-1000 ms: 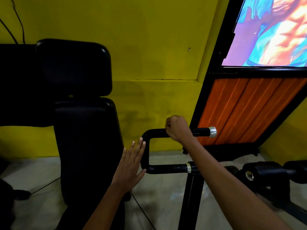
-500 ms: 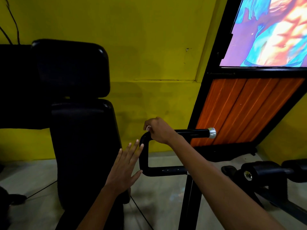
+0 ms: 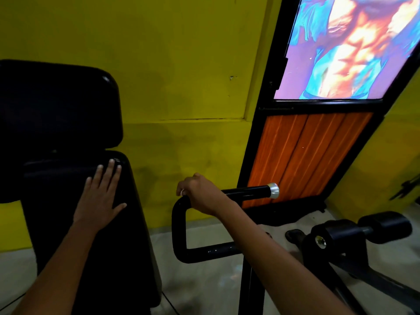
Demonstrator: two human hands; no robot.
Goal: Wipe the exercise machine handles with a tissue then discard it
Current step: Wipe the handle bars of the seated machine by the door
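Closest to us, our left hand (image 3: 100,196) lies flat with fingers spread on the black seat pad (image 3: 91,235), probably just to steady ourselves while leaning in. A bit further out, our right hand (image 3: 202,194) is curled tight around the handle (image 3: 247,193) at its bend, pinching the tissue (image 3: 182,192) against the bar (only a white scrap peeks out), so rubbing drags it along. Yellow wall (image 3: 181,64) behind.

The left hand (image 3: 101,201) lies flat with fingers (image 3: 111,169) straight; the right hand (image 3: 200,192) is curled in a fist.
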